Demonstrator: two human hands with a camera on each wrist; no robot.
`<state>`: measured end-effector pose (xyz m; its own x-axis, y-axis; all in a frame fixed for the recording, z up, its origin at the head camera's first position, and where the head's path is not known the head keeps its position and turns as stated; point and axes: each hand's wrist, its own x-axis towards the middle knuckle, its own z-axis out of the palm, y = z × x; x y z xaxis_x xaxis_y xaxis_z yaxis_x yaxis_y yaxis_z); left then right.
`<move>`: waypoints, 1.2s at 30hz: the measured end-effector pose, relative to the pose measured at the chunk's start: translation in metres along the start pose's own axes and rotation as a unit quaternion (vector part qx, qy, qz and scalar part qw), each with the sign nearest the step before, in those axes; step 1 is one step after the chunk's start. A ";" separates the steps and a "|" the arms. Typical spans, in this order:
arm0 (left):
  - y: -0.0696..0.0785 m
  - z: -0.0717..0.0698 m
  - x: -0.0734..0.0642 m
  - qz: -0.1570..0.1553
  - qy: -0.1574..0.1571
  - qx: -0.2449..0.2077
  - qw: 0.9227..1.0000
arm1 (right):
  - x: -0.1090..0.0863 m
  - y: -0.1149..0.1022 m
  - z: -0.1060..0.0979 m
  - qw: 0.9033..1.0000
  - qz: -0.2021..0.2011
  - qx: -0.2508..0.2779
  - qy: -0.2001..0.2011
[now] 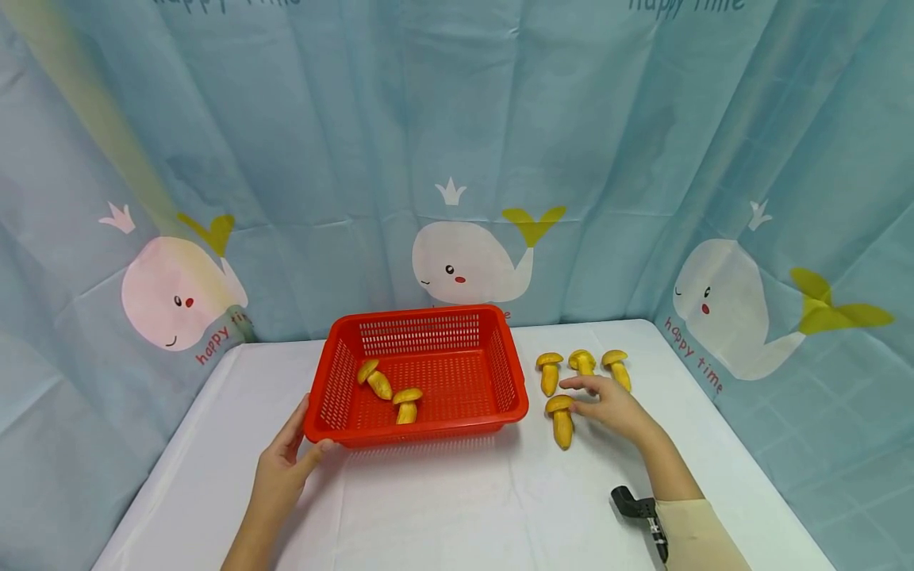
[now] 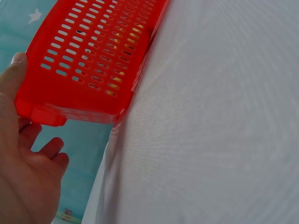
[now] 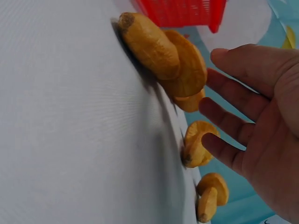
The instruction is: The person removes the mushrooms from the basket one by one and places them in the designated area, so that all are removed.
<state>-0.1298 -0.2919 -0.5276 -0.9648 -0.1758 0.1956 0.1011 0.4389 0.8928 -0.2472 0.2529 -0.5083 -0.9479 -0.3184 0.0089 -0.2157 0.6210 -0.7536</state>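
A red plastic basket (image 1: 428, 432) with slotted walls stands left of the middle of the table, two yellow mushrooms inside, one of them a mushroom (image 1: 407, 406) close to the front wall. My left hand (image 1: 280, 469) grips its front left corner, thumb at the front rim and fingers along the side. On the right, my right hand (image 1: 616, 408) hovers with spread fingers beside the cap of the nearest yellow mushroom (image 1: 562, 428). In the right wrist view a gap between thumb and fingers faces that mushroom (image 3: 152, 46), and nothing is held.
Behind my right hand, three more mushrooms lie in a row, among them a left one (image 1: 549, 377) and a right one (image 1: 616, 366). A black device (image 1: 639, 507) sits at my right sleeve. A blue whale-print curtain (image 1: 343, 159) encloses the white table (image 1: 428, 515).
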 end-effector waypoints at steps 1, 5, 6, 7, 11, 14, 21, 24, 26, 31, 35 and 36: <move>0.000 0.000 0.000 0.000 0.000 -0.001 1.000 | -0.001 -0.002 -0.001 1.000 0.002 0.002 0.003; 0.000 0.001 0.000 -0.002 0.001 0.002 1.000 | -0.004 -0.008 -0.004 1.000 0.002 0.002 0.009; 0.000 0.001 0.000 -0.002 0.001 0.002 1.000 | -0.004 -0.010 -0.005 1.000 0.000 0.000 0.011; 0.000 0.001 0.000 -0.002 0.002 0.003 1.000 | -0.005 -0.012 -0.006 1.000 -0.001 0.001 0.014; -0.001 0.001 0.000 -0.001 0.001 0.002 1.000 | -0.007 -0.017 -0.009 1.000 -0.011 -0.001 0.025; 0.000 0.002 0.000 -0.005 0.001 0.004 1.000 | -0.008 -0.021 -0.010 0.999 -0.027 -0.002 0.034; 0.000 0.003 0.000 -0.010 0.000 0.007 1.000 | -0.013 -0.039 -0.013 0.998 -0.050 0.002 0.045; 0.000 0.003 0.001 -0.009 0.000 0.009 1.000 | -0.017 -0.048 -0.013 0.998 -0.053 0.008 0.042; 0.000 0.003 0.001 -0.007 -0.001 0.007 1.000 | -0.019 -0.055 -0.013 0.997 -0.056 0.015 0.041; -0.001 0.002 0.002 0.003 -0.004 -0.003 1.000 | -0.024 -0.072 -0.012 0.995 -0.086 0.024 0.045; -0.002 0.000 0.002 0.005 0.000 -0.006 1.000 | -0.025 -0.083 -0.008 0.991 -0.123 0.032 0.041; -0.002 0.000 0.001 0.003 0.001 -0.004 1.000 | -0.025 -0.085 -0.006 0.990 -0.133 0.030 0.039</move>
<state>-0.1311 -0.2931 -0.5287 -0.9638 -0.1739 0.2022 0.1097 0.4326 0.8949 -0.2062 0.2123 -0.4406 -0.8753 -0.4073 0.2606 -0.4475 0.4782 -0.7557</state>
